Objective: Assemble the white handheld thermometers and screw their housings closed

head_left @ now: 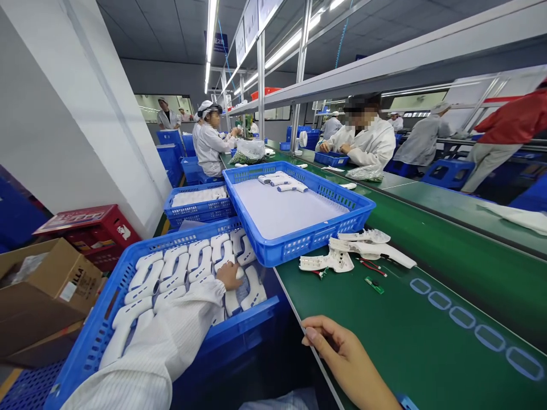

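My left hand (229, 275) reaches into a blue crate (106, 296) on the left, its fingers curled over a white gun-shaped thermometer (221, 259); the fingertips are partly hidden. Rows of similar white thermometers (171, 267) with blue marks lie around it. At the edge of the green bench my right hand (337, 350) is loosely closed, thumb against the bent fingers, with nothing visible in it. Beyond it lie opened white housing shells (329, 261) with red wires, and a small green circuit board (375, 285).
A raised blue tray (277, 250) with a white liner holds several thermometers (284, 181). Another filled crate (194, 213) stands behind. A cardboard box (47, 302) and a red crate (92, 233) sit at left. Co-workers (363, 142) sit along the green conveyor (427, 239).
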`<action>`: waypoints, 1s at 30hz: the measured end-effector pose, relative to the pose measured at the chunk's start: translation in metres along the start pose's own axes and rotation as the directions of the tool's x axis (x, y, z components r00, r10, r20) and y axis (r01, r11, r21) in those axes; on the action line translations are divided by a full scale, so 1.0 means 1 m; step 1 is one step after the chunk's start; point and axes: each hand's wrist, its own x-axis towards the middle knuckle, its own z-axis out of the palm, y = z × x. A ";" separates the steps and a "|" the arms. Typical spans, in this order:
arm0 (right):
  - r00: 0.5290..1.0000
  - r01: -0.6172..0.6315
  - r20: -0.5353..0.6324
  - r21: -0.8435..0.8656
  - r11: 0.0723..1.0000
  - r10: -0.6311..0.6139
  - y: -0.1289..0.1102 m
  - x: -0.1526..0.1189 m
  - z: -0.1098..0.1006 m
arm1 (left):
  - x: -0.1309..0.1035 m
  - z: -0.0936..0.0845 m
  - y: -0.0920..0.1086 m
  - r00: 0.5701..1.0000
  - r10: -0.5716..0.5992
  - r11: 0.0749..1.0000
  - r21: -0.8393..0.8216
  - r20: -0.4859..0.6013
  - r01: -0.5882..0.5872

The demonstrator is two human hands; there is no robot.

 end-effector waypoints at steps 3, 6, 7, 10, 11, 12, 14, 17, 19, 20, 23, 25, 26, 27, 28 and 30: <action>1.000 0.001 -0.011 0.005 1.000 -0.001 0.001 -0.001 0.000 | -0.006 0.008 -0.004 1.000 -0.019 0.999 0.036 -0.021 0.020; 1.000 0.011 -0.019 0.018 1.000 -0.010 0.003 -0.001 0.002 | -0.004 0.009 -0.006 0.998 -0.020 0.999 0.029 -0.061 0.021; 1.000 0.012 -0.020 0.016 1.000 -0.011 0.003 -0.001 0.002 | -0.002 0.007 -0.009 0.997 -0.017 1.000 0.020 -0.079 0.019; 1.000 0.016 -0.016 0.008 1.000 -0.016 0.004 0.000 0.002 | 0.003 -0.002 -0.021 0.992 -0.001 1.000 -0.021 -0.129 -0.002; 1.000 0.020 -0.015 0.007 1.000 -0.019 0.003 0.000 0.002 | 0.004 -0.005 -0.026 0.991 0.009 0.999 -0.039 -0.136 -0.015; 1.000 0.023 -0.014 0.007 1.000 -0.023 0.003 0.000 0.002 | 0.004 -0.007 -0.029 0.990 0.023 0.998 -0.057 -0.139 -0.031; 1.000 0.027 -0.013 0.006 1.000 -0.027 0.002 0.000 0.002 | 0.002 -0.007 -0.033 0.990 0.059 0.993 -0.095 -0.130 -0.072; 1.000 0.026 -0.014 0.014 1.000 -0.026 0.003 -0.002 0.001 | -0.003 0.003 -0.028 0.988 0.109 0.980 -0.158 -0.106 -0.125; 1.000 0.024 -0.015 0.022 0.999 -0.024 0.004 -0.002 0.002 | -0.007 0.012 -0.022 0.989 0.116 0.970 -0.203 -0.093 -0.133; 1.000 0.023 -0.015 0.024 0.999 -0.023 0.004 -0.003 0.002 | -0.008 0.016 -0.020 0.990 0.113 0.968 -0.215 -0.086 -0.129; 1.000 0.014 -0.013 0.019 1.000 -0.013 0.004 -0.002 0.003 | -0.009 0.019 -0.018 0.994 0.097 0.980 -0.170 -0.050 -0.104; 1.000 0.011 -0.013 0.012 1.000 -0.011 0.004 -0.002 0.002 | -0.008 0.016 -0.018 0.996 0.086 0.992 -0.088 -0.014 -0.087; 1.000 0.013 -0.014 0.006 1.000 -0.013 0.006 -0.001 0.002 | -0.007 0.014 -0.019 0.997 0.080 0.996 -0.046 0.004 -0.080; 1.000 0.019 -0.013 0.002 1.000 -0.019 0.007 0.000 0.001 | -0.007 0.011 -0.019 0.997 0.073 0.997 -0.006 0.020 -0.073; 1.000 0.030 -0.003 0.001 1.000 -0.030 0.010 0.001 0.001 | -0.006 0.009 -0.019 0.997 0.066 0.997 0.031 0.034 -0.067; 0.999 0.049 0.021 0.011 0.999 -0.049 0.017 0.004 0.002 | -0.005 0.006 -0.018 0.997 0.055 0.994 0.097 0.051 -0.060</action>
